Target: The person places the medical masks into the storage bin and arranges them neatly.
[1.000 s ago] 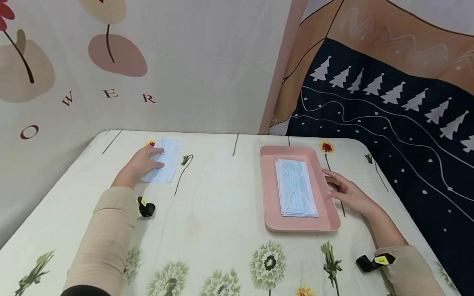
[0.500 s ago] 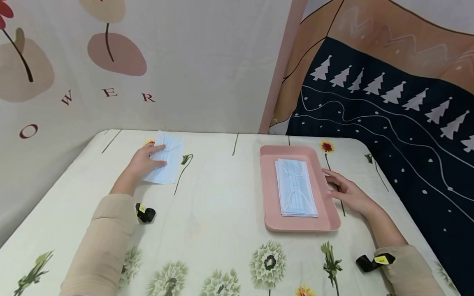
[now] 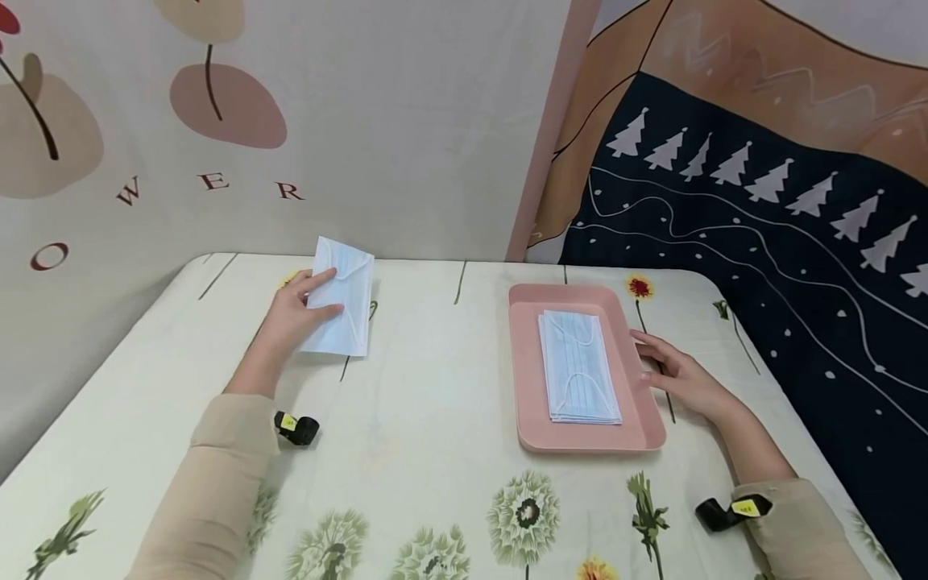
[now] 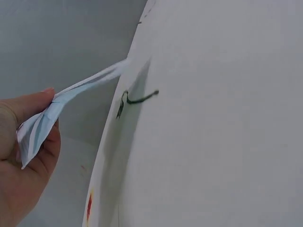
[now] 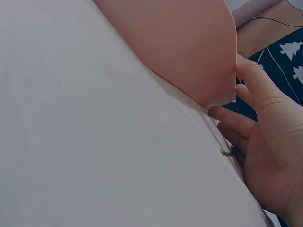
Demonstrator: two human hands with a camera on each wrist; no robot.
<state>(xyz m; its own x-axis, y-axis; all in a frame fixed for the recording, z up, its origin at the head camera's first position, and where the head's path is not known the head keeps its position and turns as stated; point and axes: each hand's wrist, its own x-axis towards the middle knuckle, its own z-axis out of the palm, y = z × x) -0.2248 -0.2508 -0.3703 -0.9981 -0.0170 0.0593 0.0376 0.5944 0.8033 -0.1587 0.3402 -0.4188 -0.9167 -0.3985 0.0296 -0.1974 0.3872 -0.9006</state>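
Observation:
Between thumb and fingers, my left hand (image 3: 290, 312) pinches a light blue face mask (image 3: 353, 310) by its left side. The mask is tilted up, its upper end above the far table edge in the head view. Seen from the left wrist, this mask (image 4: 87, 82) is bent and stands off the table, casting a shadow. A stack of folded blue masks (image 3: 580, 370) with white ear loops lies in a pink tray (image 3: 531, 411). My right hand (image 3: 685, 383) rests at the tray's right edge, fingers loosely bent; in its wrist view, the fingertips meet the tray's side (image 5: 189, 47).
A white tablecloth (image 3: 435, 387) printed with flowers covers the table. Behind it hang a pale curtain (image 3: 406, 145) and a dark cloth with white trees (image 3: 768, 242). Black wrist devices sit by the left cuff (image 3: 297, 428) and right cuff (image 3: 732, 512).
My left hand has lifted the mask off the table and moved it slightly right, tilting it more upright. The right hand, tray and stacked masks have stayed put.

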